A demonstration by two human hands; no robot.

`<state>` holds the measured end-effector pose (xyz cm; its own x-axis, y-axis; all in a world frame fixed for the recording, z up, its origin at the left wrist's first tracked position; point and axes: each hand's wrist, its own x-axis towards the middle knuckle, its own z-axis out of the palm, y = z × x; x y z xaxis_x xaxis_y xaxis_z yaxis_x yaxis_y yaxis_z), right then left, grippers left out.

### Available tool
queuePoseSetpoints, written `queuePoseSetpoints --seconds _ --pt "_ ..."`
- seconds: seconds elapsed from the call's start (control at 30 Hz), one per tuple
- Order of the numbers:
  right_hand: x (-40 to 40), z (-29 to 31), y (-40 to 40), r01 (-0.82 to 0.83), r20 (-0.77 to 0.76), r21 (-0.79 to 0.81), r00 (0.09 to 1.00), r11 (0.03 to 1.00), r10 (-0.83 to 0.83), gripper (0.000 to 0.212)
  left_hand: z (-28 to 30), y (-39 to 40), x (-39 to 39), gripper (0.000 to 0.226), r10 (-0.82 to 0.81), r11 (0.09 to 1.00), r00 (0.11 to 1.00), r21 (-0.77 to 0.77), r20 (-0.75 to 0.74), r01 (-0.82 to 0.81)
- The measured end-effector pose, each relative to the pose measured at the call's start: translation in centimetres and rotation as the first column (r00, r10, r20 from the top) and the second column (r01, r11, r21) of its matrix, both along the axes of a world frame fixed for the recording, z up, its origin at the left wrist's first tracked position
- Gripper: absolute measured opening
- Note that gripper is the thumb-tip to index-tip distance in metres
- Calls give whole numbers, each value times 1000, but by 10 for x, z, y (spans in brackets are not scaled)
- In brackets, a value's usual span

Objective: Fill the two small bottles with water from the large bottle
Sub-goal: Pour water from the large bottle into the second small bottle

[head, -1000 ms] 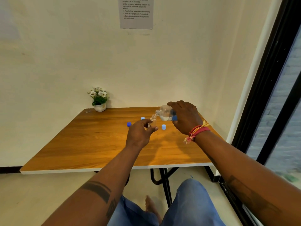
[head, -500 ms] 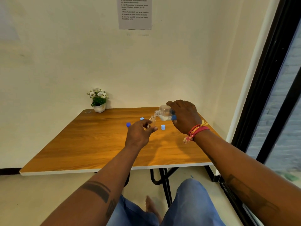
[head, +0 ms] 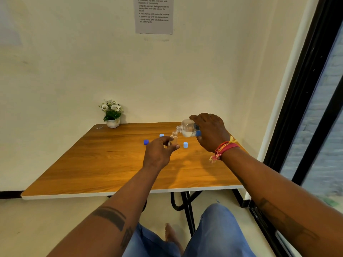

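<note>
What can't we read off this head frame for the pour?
- Second small bottle: not visible in the head view; possibly behind the left hand.
- Fill level of the small bottle: too small, clear, partly covered by the left fingers.
- Water stream between the large bottle and the small one: too fine to make out.
- Large bottle's base: hidden under the right hand.
- Wall sheet: top cut off by the frame edge, text blurred.

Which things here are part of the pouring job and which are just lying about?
In use: large bottle tipped in right hand; small bottle held by left hand; three blue caps on the table.
Idle: flower pot; wall notice.
</note>
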<state>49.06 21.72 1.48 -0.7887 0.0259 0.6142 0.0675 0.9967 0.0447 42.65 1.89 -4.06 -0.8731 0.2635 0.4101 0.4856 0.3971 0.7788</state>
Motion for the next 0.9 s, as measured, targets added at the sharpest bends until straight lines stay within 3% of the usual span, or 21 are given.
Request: queuePoseSetpoints --seconds 0.9 --pt "-1 3 0 -14 -11 23 1000 1000 14 73 3 1 2 42 19 1000 1000 6 12 -19"
